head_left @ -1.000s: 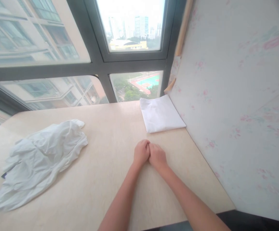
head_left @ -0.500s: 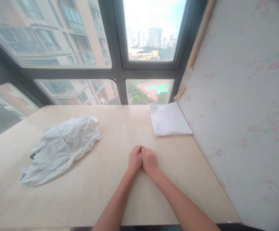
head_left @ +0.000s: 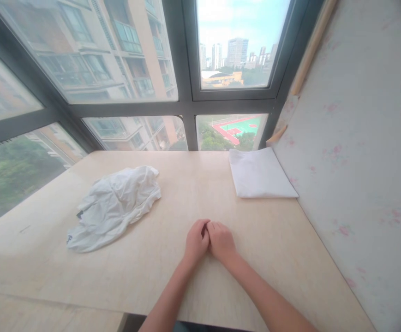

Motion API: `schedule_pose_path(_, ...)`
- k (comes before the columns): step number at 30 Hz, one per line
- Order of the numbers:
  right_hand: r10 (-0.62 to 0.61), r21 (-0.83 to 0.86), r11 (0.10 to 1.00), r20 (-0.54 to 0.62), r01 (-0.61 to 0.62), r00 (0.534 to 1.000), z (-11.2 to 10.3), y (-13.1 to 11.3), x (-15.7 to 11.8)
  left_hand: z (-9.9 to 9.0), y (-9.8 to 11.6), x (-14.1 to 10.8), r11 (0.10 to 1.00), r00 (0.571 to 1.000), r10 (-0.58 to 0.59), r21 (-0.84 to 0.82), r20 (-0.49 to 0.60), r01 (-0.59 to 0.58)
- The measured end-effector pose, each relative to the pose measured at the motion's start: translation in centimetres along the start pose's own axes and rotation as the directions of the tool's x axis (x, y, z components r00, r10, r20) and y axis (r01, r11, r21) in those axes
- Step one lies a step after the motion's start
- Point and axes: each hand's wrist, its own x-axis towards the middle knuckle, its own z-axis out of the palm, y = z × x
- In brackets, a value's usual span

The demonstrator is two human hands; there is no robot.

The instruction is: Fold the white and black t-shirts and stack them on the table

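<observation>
Two bare hands rest together on a pale tabletop (head_left: pixel 272 272), fingers curled inward. The left hand (head_left: pixel 196 240) is loosely rounded, with a small dark hollow at its inner side; the right hand (head_left: pixel 222 240) lies folded against it, fingertips meeting the left. They are pressed to each other, neither is spread, and the palms are hidden. Left of the hands and slightly beyond them, well apart, lies a crumpled white garment (head_left: pixel 119 207) with small dark marks at its near left end. Beyond them to the right, nearer, a folded white cloth (head_left: pixel 260 175) lies flat, its right corner at the wall.

Compared with a second ago, the view has swung leftward, bringing in more of the glass on that side; the clasp is kept, though the hollow beside the left hand shows more plainly. Garment and cloth lie unhandled as before.

The tabletop has a faint wood grain, and a seam (head_left: pixel 48 299) crosses it to the near left of the hands. Beyond the hands, from left to right, the dark window frame (head_left: pixel 124 109) borders views of trees, an apartment building (head_left: pixel 82 50) and a green-and-red sports court (head_left: pixel 238 129). Right of the hands stands a wall (head_left: pixel 359 152) in floral wallpaper.
</observation>
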Motion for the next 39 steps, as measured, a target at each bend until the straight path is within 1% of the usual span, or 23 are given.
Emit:
schedule_pose_path(2,0.009,0.034,0.999,-0.004,-0.009,1.0,-0.1,0.2,0.1,-1.1,-1.0,1.4,0.998,0.999,0.03,0.062,0.037,-0.032)
schedule_pose_path(4,0.016,0.056,0.998,-0.015,-0.015,1.0,0.0,0.4,0.2,-3.2,-2.5,3.0,0.988,0.999,0.03,0.148,0.028,-0.033)
schedule_pose_path(5,0.018,0.062,0.998,-0.017,-0.017,1.0,0.1,0.4,0.2,-4.5,-3.5,3.8,0.98,1.0,0.013,0.197,-0.006,-0.012)
schedule_pose_path(7,0.021,0.079,0.997,-0.008,-0.02,1.0,0.2,0.6,0.3,-7.3,-5.7,4.9,0.953,0.991,-0.042,0.294,-0.126,0.077)
schedule_pose_path(8,0.023,0.09,0.996,-0.003,-0.023,1.0,0.3,0.6,0.3,-8.6,-6.9,5.3,0.92,0.976,-0.079,0.363,-0.203,0.15)
schedule_pose_path(9,0.028,0.103,0.994,-0.003,-0.028,1.0,0.3,0.7,0.3,-9.9,-8.0,5.5,0.862,0.952,-0.118,0.446,-0.283,0.239)
schedule_pose_path(11,0.038,0.132,0.991,-0.011,-0.036,0.999,0.3,0.7,0.3,-11.8,-10.0,5.5,0.71,0.898,-0.173,0.58,-0.405,0.399)
schedule_pose_path(12,0.043,0.148,0.988,-0.016,-0.04,0.999,0.3,0.7,0.3,-12.5,-10.8,5.4,0.64,0.878,-0.19,0.623,-0.44,0.45)
schedule_pose_path(13,0.047,0.164,0.986,-0.022,-0.043,0.999,0.3,0.7,0.3,-12.9,-11.4,5.3,0.594,0.868,-0.201,0.648,-0.454,0.477)
schedule_pose_path(14,0.052,0.178,0.983,-0.025,-0.046,0.998,0.3,0.7,0.3,-13.2,-11.9,5.1,0.583,0.868,-0.209,0.656,-0.45,0.48)
schedule_pose_path(17,0.06,0.202,0.978,-0.03,-0.053,0.998,0.2,0.7,0.3,-13.5,-12.3,4.4,0.593,0.898,-0.19,0.683,-0.397,0.427)
schedule_pose_path(20,0.063,0.198,0.979,-0.028,-0.057,0.998,0.1,0.7,0.3,-13.3,-11.8,3.2,0.637,0.938,-0.132,0.698,-0.319,0.327)
schedule_pose_path(23,0.06,0.187,0.981,-0.034,-0.052,0.998,0.0,0.7,0.3,-12.8,-11.0,1.5,0.686,0.958,-0.061,0.685,-0.281,0.245)
schedule_pose_path(28,0.032,0.162,0.987,-0.043,-0.024,0.999,0.0,0.8,0.1,-11.0,-9.3,-1.5,0.769,0.986,0.03,0.634,-0.167,0.084)
schedule_pose_path(30,0.022,0.154,0.988,-0.037,-0.016,0.999,0.0,0.9,0.0,-10.1,-8.5,-2.3,0.793,0.991,0.043,0.608,-0.128,0.044)
schedule_pose_path(32,0.021,0.152,0.988,-0.033,-0.016,0.999,-0.1,0.9,-0.1,-9.3,-7.8,-2.9,0.813,0.993,0.042,0.581,-0.114,0.032)
schedule_pose_path(34,0.019,0.153,0.988,-0.031,-0.015,0.999,-0.3,0.9,-0.1,-8.7,-7.3,-3.0,0.834,0.99,0.03,0.55,-0.135,0.05)
schedule_pose_path(36,0.021,0.156,0.988,-0.03,-0.016,0.999,-0.4,0.8,-0.1,-8.5,-7.1,-2.6,0.853,0.978,0.004,0.512,-0.21,0.107)
schedule_pose_path(38,0.026,0.161,0.987,-0.031,-0.021,0.999,-0.5,0.8,0.0,-9.2,-7.1,-1.4,0.867,0.94,-0.031,0.458,-0.341,0.195)
schedule_pose_path(39,0.03,0.163,0.986,-0.032,-0.024,0.999,-0.5,0.8,0.0,-9.9,-7.2,-0.4,0.874,0.908,-0.047,0.423,-0.416,0.239)
